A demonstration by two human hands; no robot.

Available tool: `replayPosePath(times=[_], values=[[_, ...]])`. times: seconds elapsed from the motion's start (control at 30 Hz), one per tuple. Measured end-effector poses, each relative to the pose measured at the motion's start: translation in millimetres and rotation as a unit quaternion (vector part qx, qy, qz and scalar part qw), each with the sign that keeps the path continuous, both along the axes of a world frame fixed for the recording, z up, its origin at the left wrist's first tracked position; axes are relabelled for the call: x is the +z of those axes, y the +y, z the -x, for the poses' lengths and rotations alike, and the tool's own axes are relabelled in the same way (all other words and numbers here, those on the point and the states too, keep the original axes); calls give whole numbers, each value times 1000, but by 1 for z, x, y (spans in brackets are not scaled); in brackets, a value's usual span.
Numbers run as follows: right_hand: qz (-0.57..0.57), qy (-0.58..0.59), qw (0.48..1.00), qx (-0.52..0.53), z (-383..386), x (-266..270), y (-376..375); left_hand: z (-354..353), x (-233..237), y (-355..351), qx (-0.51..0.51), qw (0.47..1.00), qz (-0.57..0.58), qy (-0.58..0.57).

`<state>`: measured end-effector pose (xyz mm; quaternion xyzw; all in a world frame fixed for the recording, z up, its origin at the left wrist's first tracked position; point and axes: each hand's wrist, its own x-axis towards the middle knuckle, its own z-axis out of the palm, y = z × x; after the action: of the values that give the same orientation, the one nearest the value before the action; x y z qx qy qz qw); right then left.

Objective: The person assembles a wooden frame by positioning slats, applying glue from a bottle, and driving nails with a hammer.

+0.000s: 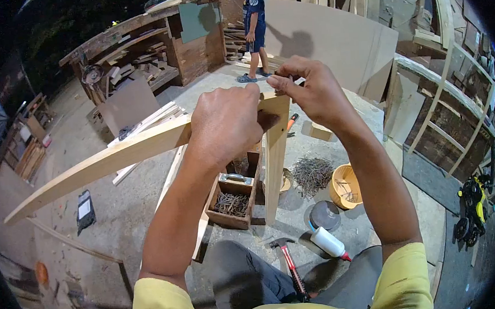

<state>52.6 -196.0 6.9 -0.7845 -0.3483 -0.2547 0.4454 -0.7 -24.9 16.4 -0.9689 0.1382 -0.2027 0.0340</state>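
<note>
My left hand is closed around a long, pale wooden board that stretches away to the lower left. Its right end meets an upright wooden piece at a corner. Over that corner, my right hand has thumb and fingers pinched together; what is between them, if anything, is too small to make out. Below the hands stands a wooden box of nails with a metal handle. To its right are a loose pile of nails and a yellow tub with a few nails inside.
A red-handled hammer, a white glue bottle and a dark round lid lie near my legs. Another person stands ahead, by a large panel. Wooden frames lean at right; a yellow-black power tool sits below.
</note>
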Motion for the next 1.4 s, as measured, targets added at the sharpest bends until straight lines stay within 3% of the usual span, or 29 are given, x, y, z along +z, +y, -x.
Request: replayPosePath(times=[0.07, 0.1, 0.17, 0.2, 0.23, 0.27, 0.3, 0.33, 0.37, 0.4, 0.43, 0.47, 0.5, 0.53, 0.6, 0.7, 0.73, 0.77, 0.8, 0.83, 0.9, 0.97, 1.03, 1.07, 1.13, 1.2, 1.27, 1.37, 1.4], values=[[5, 28, 1000, -6, 5, -7, -4, 3, 2, -2, -5, 1000, -2, -1], [-95, -25, 995, -6, 8, -19, -6, 4, 3, -2, -5, 1000, 1, 13], [-183, 0, 981, -58, 16, -71, -15, 5, 4, 0, -3, 1000, 9, 28], [-172, 74, 976, -111, 23, -117, -25, 4, 4, 2, -6, 999, 0, 35], [-65, 196, 963, -175, 40, -159, -26, 1, 3, 3, -8, 999, -10, 39], [-40, 183, 962, -200, 49, -248, -30, -4, 1, 9, -8, 999, -8, 37], [187, 207, 933, -229, 56, -345, -43, -11, -4, 18, -58, 998, 12, -2], [365, 303, 863, -173, 89, -415, -51, -14, -6, 23, -109, 993, 31, -40], [465, 363, 805, -66, 117, -455, -56, -12, 0, 24, -110, 993, 31, -40], [452, 430, 778, -76, 157, -468, -54, -7, 7, 23, -78, 997, 4, 2], [432, 499, 750, -51, 174, -519, -55, -4, 14, 22, -47, 998, -24, 43], [384, 515, 767, -7, 189, -535, -58, -3, 18, 20, -48, 998, -24, 44], [333, 530, 779, 39, 200, -536, -58, -2, 21, 17, -25, 997, -12, 66], [225, 618, 751, 64, 203, -537, -62, -1, 21, 16, -2, 996, -1, 88], [207, 637, 739, 65, 200, -538, -64, -2, 16, 18, -4, 997, -3, 73], [71, 716, 694, 3, 174, -539, -75, -2, 17, 17, 11, 998, -3, 61], [219, 644, 730, -66, 169, -467, -74, 0, 15, 15, 27, 997, -6, 72], [312, 483, 815, -73, 171, -412, -80, 1, 13, 15, 27, 997, -2, 75], [300, 457, 834, -77, 163, -405, -99, 1, 12, 15, 27, 997, 2, 69], [262, 479, 837, -39, 160, -325, -103, 1, 12, 15, 28, 998, 7, 63], [246, 423, 872, 4, 151, -232, -127, 3, 8, 15, 23, 999, 13, 44], [219, 332, 917, -41, 154, -126, -126, 3, 4, 17, 16, 999, 17, 27], [164, 372, 901, -152, 160, -30, -104, 3, 3, 18, 2, 999, 33, 13], [93, 292, 940, -151, 155, -14, -102, 4, 4, 17, 0, 999, 33, 14], [124, 121, 958, -231, 138, 26, -98, 7, 7, 17, 10, 997, 54, 49], [110, 35, 963, -242, 130, 66, -85, 4, 1, 18, 0, 998, 57, 23], [90, 54, 968, -227, 116, 84, -78, 3, -1, 18, -11, 998, 59, -3], [58, -22, 987, -146, 97, 81, -82, 6, 1, 17, -13, 998, 53, -9], [162, 10, 975, -154, 97, 81, -84, 8, 4, 15, 4, 999, 47, 10]])
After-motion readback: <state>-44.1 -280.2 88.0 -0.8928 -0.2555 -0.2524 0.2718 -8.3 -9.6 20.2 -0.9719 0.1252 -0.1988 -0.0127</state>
